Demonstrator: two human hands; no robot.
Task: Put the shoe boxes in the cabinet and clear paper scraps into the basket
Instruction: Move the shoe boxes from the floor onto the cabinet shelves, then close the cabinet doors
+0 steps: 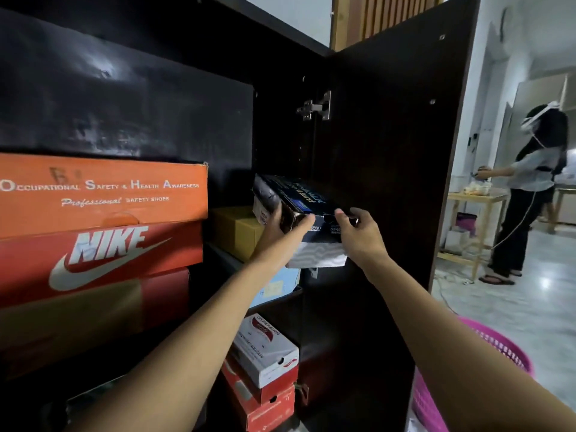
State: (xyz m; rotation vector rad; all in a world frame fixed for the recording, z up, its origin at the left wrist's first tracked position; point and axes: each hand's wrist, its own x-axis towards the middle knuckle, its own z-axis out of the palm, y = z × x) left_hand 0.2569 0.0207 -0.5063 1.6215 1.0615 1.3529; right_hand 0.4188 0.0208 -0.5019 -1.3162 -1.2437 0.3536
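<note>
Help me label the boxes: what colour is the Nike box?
The Nike box is red with a white logo; head view.

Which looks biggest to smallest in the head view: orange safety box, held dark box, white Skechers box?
1. orange safety box, though it sits nearest the camera
2. dark box
3. white Skechers box, only slightly smaller

Cabinet shelf (280,302) — dark board, front edge visible at frame centre. Directly on it: light blue box (280,285). At its 11 o'clock, yellow-brown carton (235,233) on a grey layer, not identifiable. At 6 o'clock below the shelf: red boxes (258,394) stacked, white Skechers box (265,350) on top; their support is hidden. At 9 o'clock: orange box (103,191) on red Nike box (103,254), support hidden. Floor (545,307) at 3 o'clock — pale tiles; pink basket (498,341) stands on it.
</note>
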